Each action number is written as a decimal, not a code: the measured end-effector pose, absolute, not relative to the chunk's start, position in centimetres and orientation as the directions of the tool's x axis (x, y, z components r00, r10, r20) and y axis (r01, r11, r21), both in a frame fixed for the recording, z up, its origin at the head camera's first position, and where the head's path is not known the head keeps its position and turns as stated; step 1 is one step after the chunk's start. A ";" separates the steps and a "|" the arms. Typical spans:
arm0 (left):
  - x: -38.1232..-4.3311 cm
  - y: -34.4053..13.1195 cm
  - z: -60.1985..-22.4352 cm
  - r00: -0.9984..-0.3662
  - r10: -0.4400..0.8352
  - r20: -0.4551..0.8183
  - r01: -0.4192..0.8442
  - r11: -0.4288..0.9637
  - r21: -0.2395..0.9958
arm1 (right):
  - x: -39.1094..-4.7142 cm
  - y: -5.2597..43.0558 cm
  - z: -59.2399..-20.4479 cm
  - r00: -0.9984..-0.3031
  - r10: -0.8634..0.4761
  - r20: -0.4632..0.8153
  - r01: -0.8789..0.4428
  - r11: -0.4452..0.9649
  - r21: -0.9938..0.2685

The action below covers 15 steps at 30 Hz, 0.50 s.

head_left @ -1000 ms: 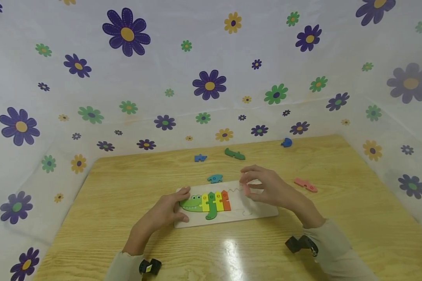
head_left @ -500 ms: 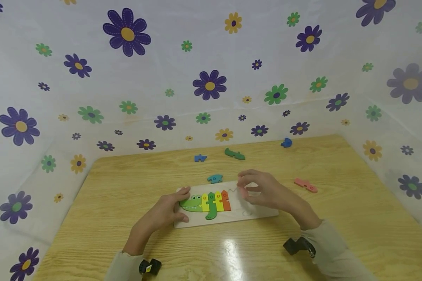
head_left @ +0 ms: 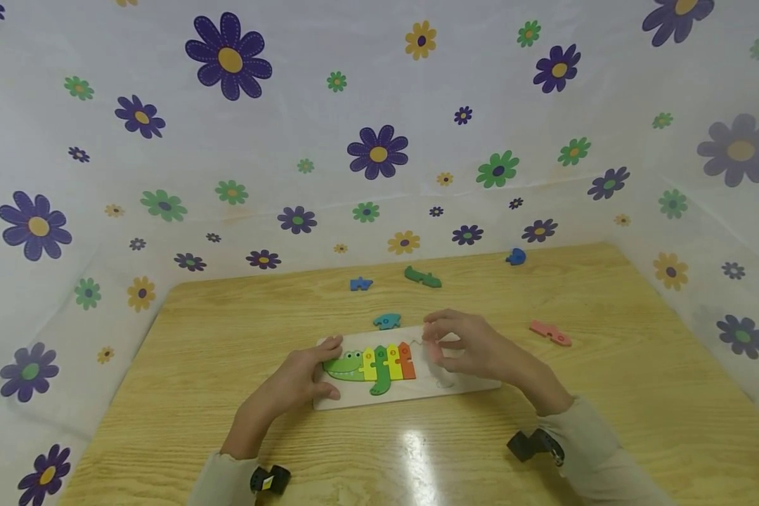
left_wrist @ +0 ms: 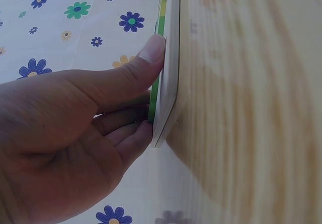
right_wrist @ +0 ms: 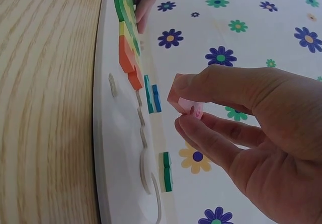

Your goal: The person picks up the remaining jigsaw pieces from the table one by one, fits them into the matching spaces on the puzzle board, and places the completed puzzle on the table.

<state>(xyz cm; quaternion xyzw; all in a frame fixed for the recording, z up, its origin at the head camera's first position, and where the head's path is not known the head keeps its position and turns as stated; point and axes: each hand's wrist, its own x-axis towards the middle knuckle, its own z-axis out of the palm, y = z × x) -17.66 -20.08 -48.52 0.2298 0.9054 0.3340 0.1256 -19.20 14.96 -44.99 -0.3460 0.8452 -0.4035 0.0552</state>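
Position and Grip Status

Centre-left of the head frame, my left hand (head_left: 297,379) rests, thumb and fingers apart, on the puzzle board's (head_left: 424,388) left end. Right of centre, my right hand (head_left: 477,346) pinches the pink piece (right_wrist: 189,105) over the board; its circled mark is illegible.

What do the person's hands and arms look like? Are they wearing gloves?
No gloves! Both hands are bare. The long sleeves are plain, pale beige. By each wrist is a black gadget on a dark strap; the left one has a little yellow mark.
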 end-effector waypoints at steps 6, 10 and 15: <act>-17.6 -20.0 -48.5 -0.864 0.497 -0.079 0.327 0.674 0.662 | -19.1 14.7 -45.4 -0.755 -0.632 0.174 -0.532 0.436 -0.725; -17.5 -20.0 -48.5 -0.866 0.494 -0.082 0.323 0.677 0.662 | -19.0 14.5 -45.5 -0.755 -0.633 0.168 -0.533 0.445 -0.719; -17.6 -20.0 -48.4 -0.863 0.499 -0.075 0.333 0.675 0.659 | -19.0 14.3 -45.5 -0.758 -0.634 0.154 -0.520 0.445 -0.729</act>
